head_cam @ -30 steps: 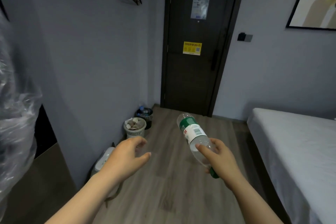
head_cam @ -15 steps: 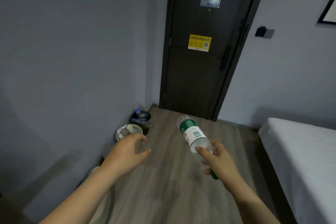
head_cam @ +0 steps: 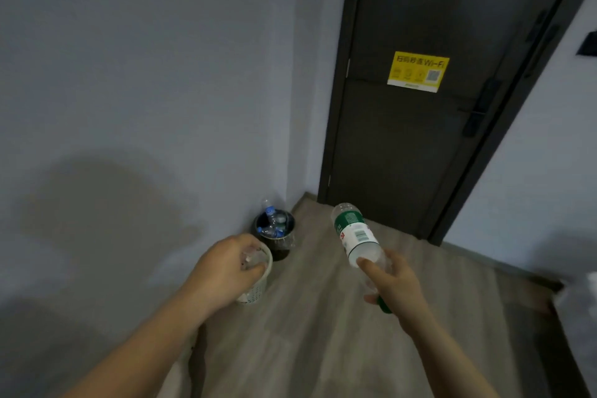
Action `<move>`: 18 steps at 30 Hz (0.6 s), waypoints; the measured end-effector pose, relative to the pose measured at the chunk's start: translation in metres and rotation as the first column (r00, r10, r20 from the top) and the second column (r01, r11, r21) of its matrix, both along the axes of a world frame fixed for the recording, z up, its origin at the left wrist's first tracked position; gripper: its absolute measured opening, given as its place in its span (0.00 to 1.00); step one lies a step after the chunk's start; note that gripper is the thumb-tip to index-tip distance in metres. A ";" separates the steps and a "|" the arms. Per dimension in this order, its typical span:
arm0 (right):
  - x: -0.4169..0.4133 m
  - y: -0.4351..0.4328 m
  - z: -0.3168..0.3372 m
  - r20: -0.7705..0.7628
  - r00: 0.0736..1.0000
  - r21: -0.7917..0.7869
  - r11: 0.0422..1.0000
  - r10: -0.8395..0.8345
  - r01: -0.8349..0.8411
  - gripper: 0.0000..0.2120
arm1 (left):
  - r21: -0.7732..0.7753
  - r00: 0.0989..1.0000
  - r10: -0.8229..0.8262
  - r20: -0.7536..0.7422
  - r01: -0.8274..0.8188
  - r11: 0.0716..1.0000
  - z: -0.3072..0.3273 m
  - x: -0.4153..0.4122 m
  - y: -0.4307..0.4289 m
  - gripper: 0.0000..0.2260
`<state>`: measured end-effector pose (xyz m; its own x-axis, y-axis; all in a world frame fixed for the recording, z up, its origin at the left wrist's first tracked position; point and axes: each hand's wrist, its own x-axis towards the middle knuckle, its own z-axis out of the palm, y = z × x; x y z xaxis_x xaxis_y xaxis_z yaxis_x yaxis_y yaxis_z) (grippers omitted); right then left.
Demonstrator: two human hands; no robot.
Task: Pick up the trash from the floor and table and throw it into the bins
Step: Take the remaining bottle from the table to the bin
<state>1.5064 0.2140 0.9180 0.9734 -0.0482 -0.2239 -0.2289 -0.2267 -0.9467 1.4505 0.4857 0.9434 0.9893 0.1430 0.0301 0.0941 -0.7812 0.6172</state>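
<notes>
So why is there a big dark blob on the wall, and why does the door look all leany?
Head view: the blob on the wall is a soft shadow, probably the person's own; head view: the door leans because the wide lens bends straight lines; head view: the writing on the yellow sign is smeared by blur, while the bottle in the right hand looks sharper.

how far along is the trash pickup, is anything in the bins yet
Done: the black bin by the door already holds several plastic bottles, and the white basket seems to hold scraps. In hand: the right hand grips a clear bottle, not yet dropped. The left hand is empty. Left: binning that bottle; the table is out of view.
</notes>
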 end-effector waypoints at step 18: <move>0.375 0.114 -0.119 -0.366 0.925 -0.142 0.977 0.099 -0.161 0.30 | -0.148 0.968 0.171 -0.185 -0.200 0.969 -0.100 0.324 0.105 0.29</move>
